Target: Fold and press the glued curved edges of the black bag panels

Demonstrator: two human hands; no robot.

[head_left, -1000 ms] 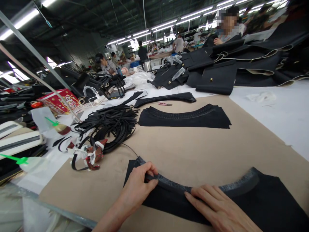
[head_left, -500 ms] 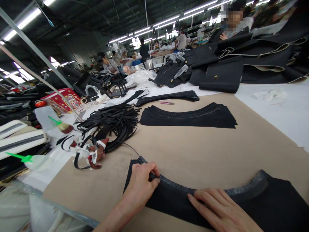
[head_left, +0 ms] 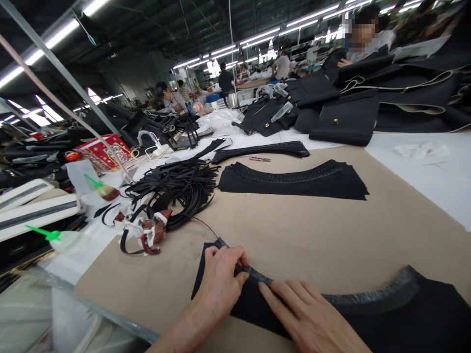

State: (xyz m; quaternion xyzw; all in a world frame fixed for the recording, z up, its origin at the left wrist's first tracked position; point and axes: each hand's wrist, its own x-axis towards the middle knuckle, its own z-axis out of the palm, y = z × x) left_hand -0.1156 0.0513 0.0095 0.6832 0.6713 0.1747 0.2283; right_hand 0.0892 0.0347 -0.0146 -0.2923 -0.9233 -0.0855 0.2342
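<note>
A black fabric panel (head_left: 397, 321) with a concave curved upper edge lies in front of me. A greyish, fuzzy-looking strip (head_left: 368, 297) runs along that curve. Near the panel's left end my left hand (head_left: 222, 277) pinches the curved edge between thumb and fingers. A thin black cord (head_left: 206, 224) reaches the panel's left corner. Just right of it, my right hand (head_left: 303, 311) lies flat on the panel, fingers stretched out and fingertips on the strip. The panel surface under both hands is hidden.
A stack of similar curved black panels (head_left: 294, 182) lies farther back, with red thread snips (head_left: 259, 159) behind it. Coiled black strips (head_left: 184, 196) and red-and-white scraps (head_left: 154, 233) are to the left. Green-tipped bottles (head_left: 66, 240) stand at the left; black bag pieces (head_left: 342, 117) are piled behind.
My right hand has slid left along the curved edge, close to my left hand. The left hand keeps its pinch at the same part of the panel. The view has shifted slightly.
</note>
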